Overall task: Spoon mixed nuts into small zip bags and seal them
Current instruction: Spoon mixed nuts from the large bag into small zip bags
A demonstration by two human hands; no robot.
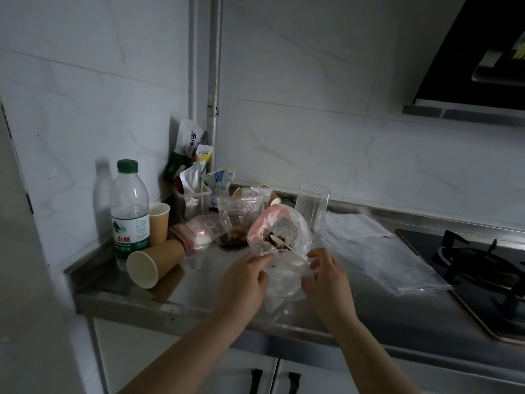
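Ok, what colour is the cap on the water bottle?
Dark green. The cap tops the water bottle at the counter's left, in the head view.

My steel counter carries a tipped paper cup left of my hands, flat zip bags to their right.

Over a steel counter, the left hand pinches the near rim of a clear plastic bag. The right hand grips a white plastic spoon whose bowl carries nuts inside the bag's open mouth. To the left, a paper cup lies on its side near a water bottle. Far right sits a gas burner.
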